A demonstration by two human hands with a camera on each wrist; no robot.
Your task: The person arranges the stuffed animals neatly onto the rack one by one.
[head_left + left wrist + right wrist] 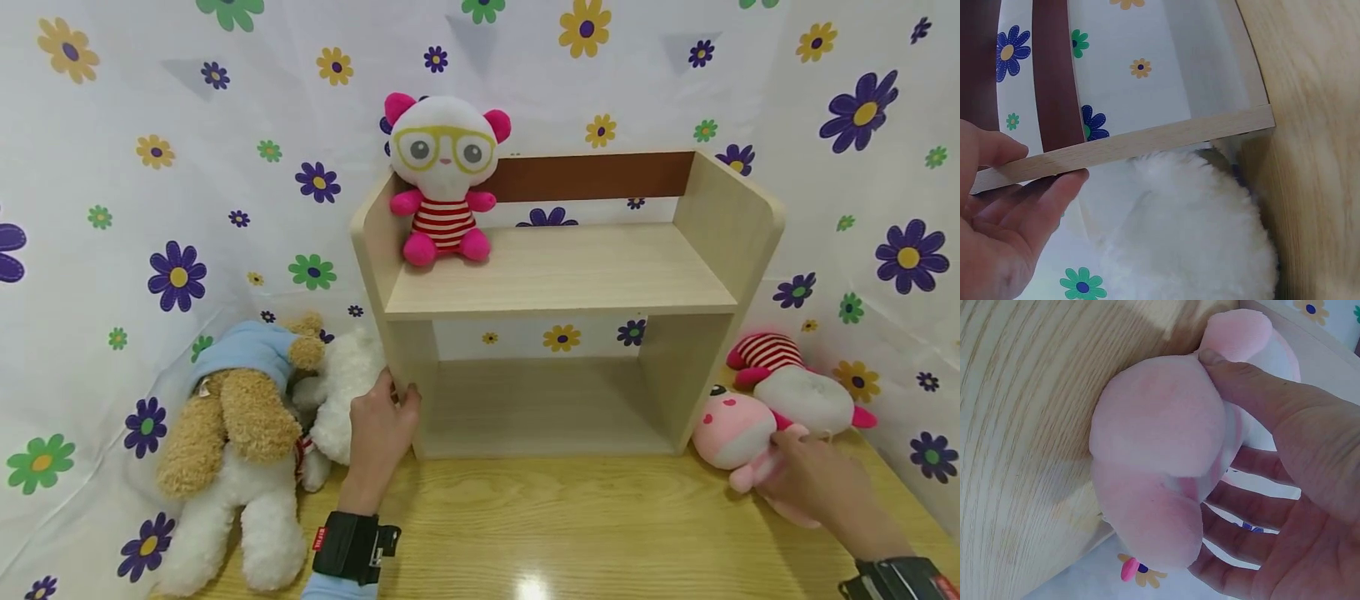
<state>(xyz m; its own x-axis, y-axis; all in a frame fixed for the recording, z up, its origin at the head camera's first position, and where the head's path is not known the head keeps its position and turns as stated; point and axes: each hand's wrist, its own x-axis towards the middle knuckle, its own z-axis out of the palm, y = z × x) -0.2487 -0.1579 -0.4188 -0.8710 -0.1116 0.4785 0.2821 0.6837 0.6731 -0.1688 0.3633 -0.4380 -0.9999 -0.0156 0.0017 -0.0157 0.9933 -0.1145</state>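
Observation:
My left hand [384, 429] grips the left side panel of a small two-tier wooden shelf [562, 271]. In the left wrist view the thumb lies on one face of the panel [1160, 139] and the fingers on the other. My right hand [821, 487] holds a pink plush toy [727, 433] by its body, beside the shelf's lower right corner. The right wrist view shows thumb and fingers around the plush toy's pink body [1157, 419], close to the tabletop. A white-headed plush with yellow glasses [444, 187] sits on the upper shelf's left end.
Left of the shelf lie a brown plush in a blue top [251, 358], a white plush [232, 508] under it and a fluffy white plush [348, 400]. A striped plush [802, 387] lies behind my right hand. Flowered cloth [150, 217] hangs behind the wooden table [547, 517].

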